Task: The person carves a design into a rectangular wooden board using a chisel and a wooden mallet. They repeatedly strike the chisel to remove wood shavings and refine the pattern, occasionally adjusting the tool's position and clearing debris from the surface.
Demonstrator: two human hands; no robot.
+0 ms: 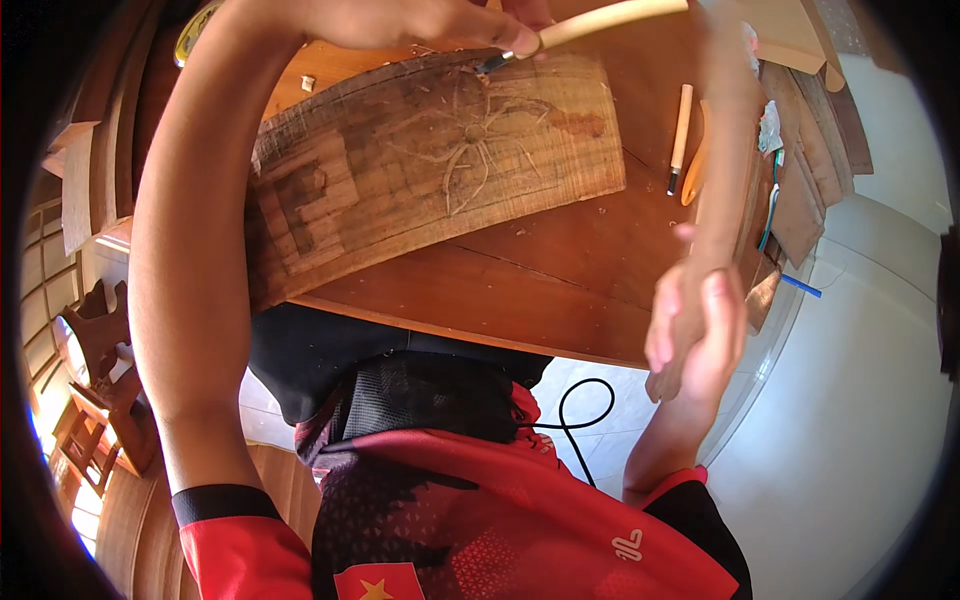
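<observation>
A curved wooden plank point(400, 190) lies on the brown table point(560, 290), with a flower outline point(470, 130) cut into it and a square pattern at its left end. My left hand point(420, 22) grips a chisel with a pale wooden handle point(600, 20); its blade tip touches the plank's far edge, just above the flower. My right hand point(695, 335) is closed around the lower end of a long wooden stick point(725, 150), which stands upright and blurred at the table's right side, apart from the plank.
A second pale-handled chisel point(680, 130) lies on the table to the right of the plank. Wood offcuts point(800, 190) and a blue pen point(800, 286) sit at the right edge. A black cable point(590, 400) loops on the white floor. Wooden furniture point(100, 380) stands at the left.
</observation>
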